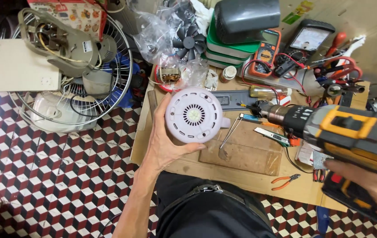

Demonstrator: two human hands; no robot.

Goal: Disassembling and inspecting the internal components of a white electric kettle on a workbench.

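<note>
The left hand [164,141] clasps one round pale-lilac motor housing [194,115] from below, over the near-left part of the table [241,176]. The right hand [373,187] has its fingers clenched on one yellow-and-black cordless drill [329,128], bit aimed at the housing. With the housing held only by hand, the bit could slip toward the thumb. Two multimeters [265,52] lie far, one pair of orange pliers [285,180] near.

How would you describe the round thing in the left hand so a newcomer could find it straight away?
Start at the cardboard-covered bench; near its left edge the left hand grips a round pale lilac housing. Unlike the dark fan blade behind it, it has a central ring of vent slots.
</note>
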